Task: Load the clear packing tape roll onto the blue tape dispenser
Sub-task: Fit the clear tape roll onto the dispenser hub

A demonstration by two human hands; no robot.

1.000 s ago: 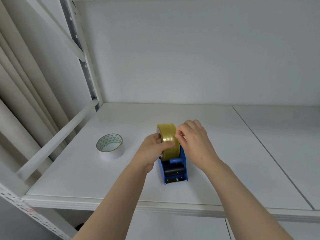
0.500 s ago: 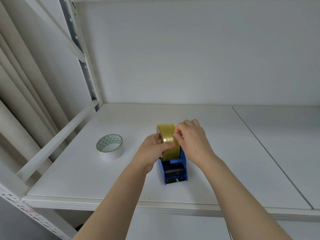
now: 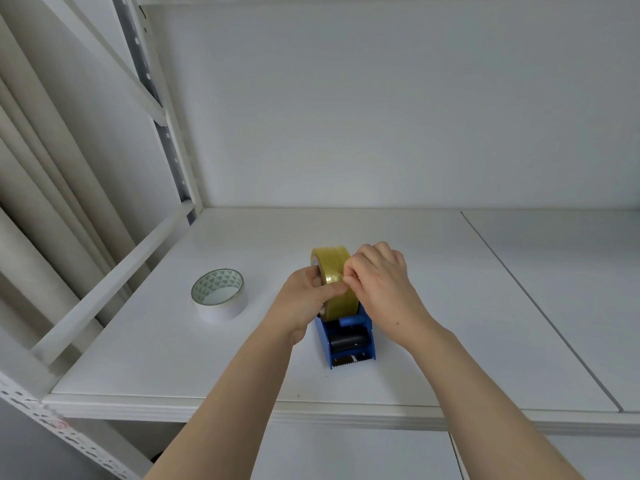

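Tape roll: the clear packing tape roll (image 3: 334,278), yellowish in tint, is standing on edge at the centre of the frame, sitting in the rear of the blue tape dispenser (image 3: 349,341).
Dispenser: it is resting on the white shelf (image 3: 450,306), its toothed cutter pointing toward the lower edge of the frame.
Left hand: the left hand (image 3: 304,303) is reaching in from the lower left, wrapping the roll's left side, thumb lying across the tape face.
Right hand: the right hand (image 3: 381,282) is coming in from the lower right, knuckles up, fingertips pinching at the roll's upper face; whether a tape end is caught there cannot be told.
Spare roll: a white tape roll (image 3: 219,294) is lying flat, left of centre, apart from both hands.
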